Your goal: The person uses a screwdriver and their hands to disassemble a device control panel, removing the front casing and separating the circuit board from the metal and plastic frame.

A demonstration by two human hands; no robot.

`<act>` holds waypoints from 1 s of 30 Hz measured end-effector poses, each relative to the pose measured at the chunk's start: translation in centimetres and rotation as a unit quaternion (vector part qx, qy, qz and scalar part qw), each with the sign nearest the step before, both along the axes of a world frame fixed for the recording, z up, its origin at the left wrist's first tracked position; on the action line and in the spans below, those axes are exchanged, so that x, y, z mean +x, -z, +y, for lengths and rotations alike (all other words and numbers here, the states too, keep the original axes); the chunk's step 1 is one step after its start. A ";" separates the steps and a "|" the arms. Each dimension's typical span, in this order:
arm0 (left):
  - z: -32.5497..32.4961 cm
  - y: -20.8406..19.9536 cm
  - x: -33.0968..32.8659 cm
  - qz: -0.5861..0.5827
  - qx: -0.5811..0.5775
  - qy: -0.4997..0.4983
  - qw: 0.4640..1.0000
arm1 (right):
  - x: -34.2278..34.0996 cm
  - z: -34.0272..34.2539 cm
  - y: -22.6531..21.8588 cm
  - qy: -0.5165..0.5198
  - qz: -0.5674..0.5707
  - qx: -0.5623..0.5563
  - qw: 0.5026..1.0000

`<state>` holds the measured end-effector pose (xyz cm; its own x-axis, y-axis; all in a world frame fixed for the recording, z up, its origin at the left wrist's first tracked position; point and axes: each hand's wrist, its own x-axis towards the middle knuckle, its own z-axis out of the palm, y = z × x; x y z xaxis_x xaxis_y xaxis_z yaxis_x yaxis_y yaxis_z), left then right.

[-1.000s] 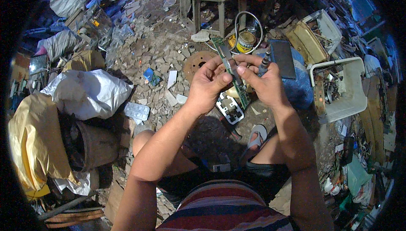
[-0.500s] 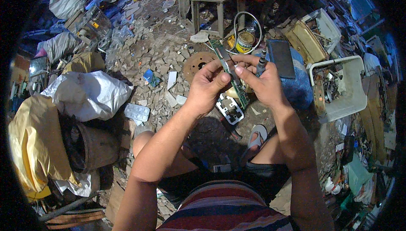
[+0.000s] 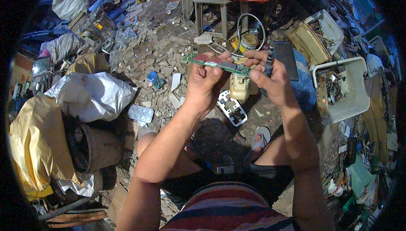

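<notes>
A narrow green circuit board (image 3: pixel 230 65) with a reddish strip and a silvery part lies nearly level between my hands. My left hand (image 3: pixel 201 83) grips its left part, thumb on the near side and fingers behind. My right hand (image 3: pixel 278 83) is closed around a dark, slim, screwdriver-like tool (image 3: pixel 269 57) standing upright, and its thumb is at the board's right end. Whether those fingers also pinch the board I cannot tell. Below the board sit a cream plastic block (image 3: pixel 239 89) and a white frame with dark cutouts (image 3: pixel 232 109).
A pale bin (image 3: pixel 343 111) of metal scraps stands at the right, beside a blue bundle (image 3: pixel 302 89) with a dark panel on it. Ahead are a wooden stool (image 3: pixel 209 2) and a paint can (image 3: pixel 249 41). Sacks (image 3: pixel 91 95) and a bucket (image 3: pixel 99 148) fill the left.
The circuit board has swung from steeply slanted to nearly level, its far end now pointing left. My right hand has shifted right to the board's end, keeping the tool.
</notes>
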<state>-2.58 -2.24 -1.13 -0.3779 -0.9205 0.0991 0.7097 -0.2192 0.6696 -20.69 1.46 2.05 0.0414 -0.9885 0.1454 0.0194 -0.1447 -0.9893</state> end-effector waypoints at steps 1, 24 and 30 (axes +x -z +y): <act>0.0 0.0 0.1 -0.006 -0.005 0.005 1.000 | 0.0 0.0 0.1 0.006 0.015 -0.009 1.000; 0.1 0.3 -0.1 -0.007 0.013 -0.018 1.000 | 0.5 0.1 -0.1 0.019 -0.013 0.008 1.000; 0.3 0.0 -0.1 -0.029 -0.020 -0.023 0.999 | 0.3 0.0 0.2 0.017 -0.016 0.006 1.000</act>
